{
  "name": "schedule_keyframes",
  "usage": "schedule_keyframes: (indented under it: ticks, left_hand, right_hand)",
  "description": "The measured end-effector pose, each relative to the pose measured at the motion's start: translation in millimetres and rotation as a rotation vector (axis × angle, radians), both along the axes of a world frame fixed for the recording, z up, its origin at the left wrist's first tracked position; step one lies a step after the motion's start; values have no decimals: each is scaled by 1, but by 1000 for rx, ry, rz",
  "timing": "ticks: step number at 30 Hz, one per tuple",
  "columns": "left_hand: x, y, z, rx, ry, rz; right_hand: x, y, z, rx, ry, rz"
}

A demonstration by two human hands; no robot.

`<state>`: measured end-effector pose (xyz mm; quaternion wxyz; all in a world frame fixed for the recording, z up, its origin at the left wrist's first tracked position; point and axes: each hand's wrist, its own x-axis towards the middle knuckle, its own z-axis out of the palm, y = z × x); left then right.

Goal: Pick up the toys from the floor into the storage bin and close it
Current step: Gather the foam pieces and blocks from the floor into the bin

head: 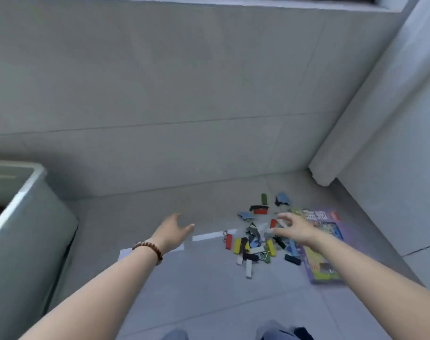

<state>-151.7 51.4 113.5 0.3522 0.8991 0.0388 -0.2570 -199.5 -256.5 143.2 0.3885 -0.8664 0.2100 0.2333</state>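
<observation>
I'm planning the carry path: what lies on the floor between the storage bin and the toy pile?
In the head view, just bare grey floor crossed by a white strip; the left hand hovers open above it.

Soft even daylight, faint shadows, slight overall blur, wide-angle bending at the edges

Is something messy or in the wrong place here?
Yes. Colourful toy blocks lie scattered in a jumble on the floor near the right hand, beside a purple toy box lying flat. They belong in the open storage bin at the left.
</observation>
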Motion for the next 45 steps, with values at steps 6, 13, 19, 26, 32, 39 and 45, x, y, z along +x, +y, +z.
schedule_keyframes:
  ticks: [6,13,19,26,32,39,45]
  left_hand:
    - [14,-64,-80,38,159,-113]
    - [25,-114,-143,-44,287,-55]
    - [22,-137,-175,-113,265,-7]
    - [16,-143,-195,-160,230,10]
    - [11,-137,-201,-284,195,160]
    - [7,-142,-207,-426,212,228]
    - [4,-149,-203,-560,305,285]
  right_hand:
    - [-4,-32,-97,89,107,-123]
    - [3,-27,-181,193,120,-335]
    - [13,-13,-222,142,33,-510]
    - [4,1,-240,194,-30,-547]
    - [-1,-1,-239,310,-47,-600]
    - [4,13,-241,302,-35,-599]
    - [7,17,-234,421,-63,-661]
